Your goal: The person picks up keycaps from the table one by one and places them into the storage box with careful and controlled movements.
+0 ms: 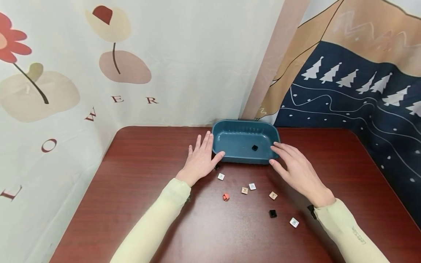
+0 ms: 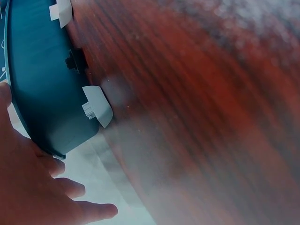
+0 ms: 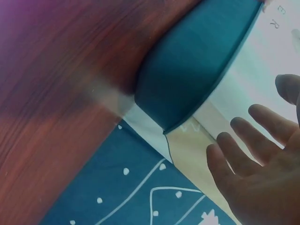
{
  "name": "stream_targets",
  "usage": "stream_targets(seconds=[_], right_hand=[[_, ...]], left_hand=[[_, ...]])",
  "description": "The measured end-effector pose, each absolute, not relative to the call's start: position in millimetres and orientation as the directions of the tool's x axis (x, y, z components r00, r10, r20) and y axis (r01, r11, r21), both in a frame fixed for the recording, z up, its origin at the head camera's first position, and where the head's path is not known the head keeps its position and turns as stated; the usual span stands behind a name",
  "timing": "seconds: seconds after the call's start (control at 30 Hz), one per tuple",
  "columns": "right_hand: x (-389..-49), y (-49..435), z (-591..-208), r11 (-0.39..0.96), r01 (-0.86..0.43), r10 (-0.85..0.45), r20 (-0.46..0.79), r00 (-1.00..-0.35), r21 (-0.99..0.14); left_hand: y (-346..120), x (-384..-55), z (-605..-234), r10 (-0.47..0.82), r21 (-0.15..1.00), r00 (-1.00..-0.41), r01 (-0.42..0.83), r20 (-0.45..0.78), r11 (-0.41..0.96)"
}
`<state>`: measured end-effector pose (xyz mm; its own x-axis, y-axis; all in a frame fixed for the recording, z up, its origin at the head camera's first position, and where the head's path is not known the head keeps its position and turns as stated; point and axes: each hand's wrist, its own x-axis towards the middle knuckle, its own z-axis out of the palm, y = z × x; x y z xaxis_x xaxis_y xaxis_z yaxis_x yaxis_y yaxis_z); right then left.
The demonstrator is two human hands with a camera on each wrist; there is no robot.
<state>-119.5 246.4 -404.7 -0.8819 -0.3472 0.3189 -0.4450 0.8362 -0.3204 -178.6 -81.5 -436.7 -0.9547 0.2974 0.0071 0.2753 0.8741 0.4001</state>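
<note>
One basin [image 1: 234,144] — one red keycap [image 1: 225,197], two tan [image 1: 245,190], three black [image 1: 272,213], at least three white ones [image 1: 294,222].

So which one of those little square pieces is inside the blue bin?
The black piece on the bin's floor, slightly right of its middle; the other visible pieces lie on the table.
</note>
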Motion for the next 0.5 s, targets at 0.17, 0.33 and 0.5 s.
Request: stream_targets(seconds=[0.17,0.33,0.5], right_hand=[[-101.9,254.9,-400.8,0.848,-0.440,-0.363,0.282,-0.888,-0.296],[-85.7,261.6,-400.4,0.853,-0.443,-0.378,0.256,-0.890,-0.278],[-69.0,269.8,-402.4,0.847,-0.454,-0.412,0.197,-0.890,-0.278]], left_hand=[[-81.7,-178.4,-435.5,0.295,0.390,-0.955,0.272,0.000,0.880],[-82.0,-177.6,-434.2,0.293,0.388,-0.956,0.268,-0.008,0.882],[-82.5,-177.8,-435.1,0.296,0.387,-0.955,0.270,-0.010,0.882]])
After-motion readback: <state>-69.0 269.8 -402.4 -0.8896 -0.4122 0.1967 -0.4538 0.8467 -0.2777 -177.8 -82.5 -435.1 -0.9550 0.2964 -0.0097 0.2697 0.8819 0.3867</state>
